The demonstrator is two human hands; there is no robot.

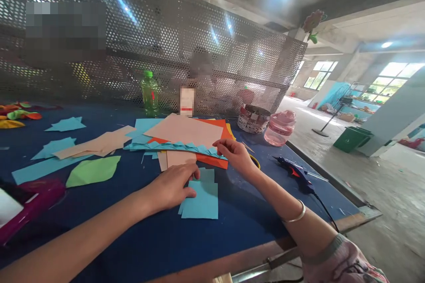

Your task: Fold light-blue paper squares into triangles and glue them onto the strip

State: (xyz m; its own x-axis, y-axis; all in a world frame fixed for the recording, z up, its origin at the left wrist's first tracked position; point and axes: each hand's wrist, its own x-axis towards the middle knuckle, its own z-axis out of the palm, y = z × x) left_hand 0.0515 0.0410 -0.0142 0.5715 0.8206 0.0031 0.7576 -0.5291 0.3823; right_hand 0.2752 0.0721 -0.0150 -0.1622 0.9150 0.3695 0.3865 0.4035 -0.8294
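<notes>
Right hand was curled into a loose pinch, thumb and forefinger together just above the right end of a long pleated teal paper strip; I cannot tell whether anything was caught between them. The strip lay across the middle of the navy-blue table, its long axis running roughly left to right, and my right hand was the nearer one to it. Left hand was unclenched and gripped nothing I can make out, its slightly curved fingers resting against a small stack of sky-blue paper squares, which sat closer to the table's near edge.

The strip lay over a broad peach paper sheet and a bright orange paper sheet. Just past my right wrist, a yellow loop showed, too hidden to name. Toward the table's right edge lay a dark blue hot glue gun with a black cord. Along the far edge stood a green plastic bottle, a round woven paper tub and a pink plastic jar. Toward the left edge lay a green leaf-shaped paper cut-out and jagged teal paper cut-outs.
</notes>
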